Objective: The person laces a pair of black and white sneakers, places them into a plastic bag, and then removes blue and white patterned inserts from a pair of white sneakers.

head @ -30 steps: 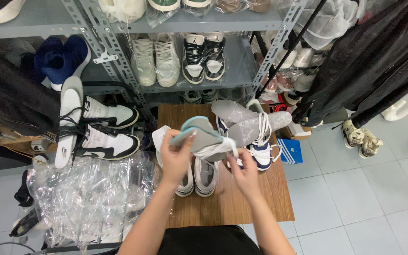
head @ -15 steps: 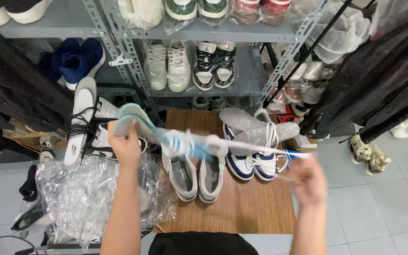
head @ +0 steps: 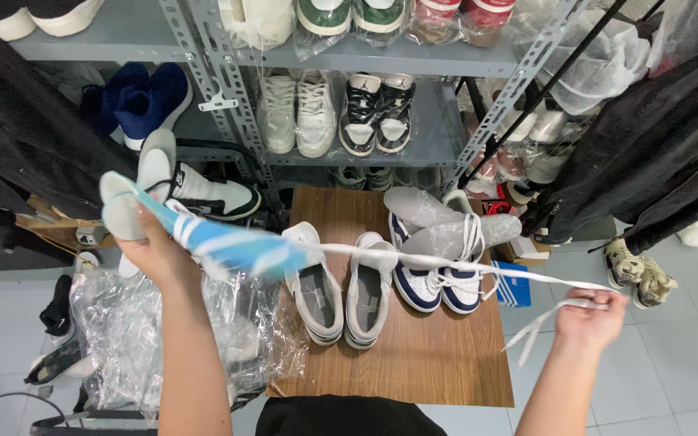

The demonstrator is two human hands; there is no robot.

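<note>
L hand (head: 159,252) closed round the mid of a light blue & white sneaker (head: 203,234), held up in the air over the left edge of the wooden table (head: 438,363), toe end pointing right, heel end sticking out left past the thumb. From the shoe's right end a white lace (head: 446,262) runs taut across to the R hand (head: 590,316), which is well apart, out past the table's right edge above the tiled floor (head: 672,371); R hand fingers pinched shut on the lace, loose end dangling below it. Lace passes above a grey & white pair of sneakers (head: 341,295) sitting on the table, toes away from the person, and just in front of a navy & white pair (head: 438,282) w/ grey shoe trees in them, next to it on the right. Under the L forearm: heap of clear plastic bags (head: 131,331) beside the table. Behind the L hand, black & white high-tops (head: 203,194). Further back, grey metal shelving (head: 414,153) w/ more pairs, some in plastic. Dark garments hang at both sides
</note>
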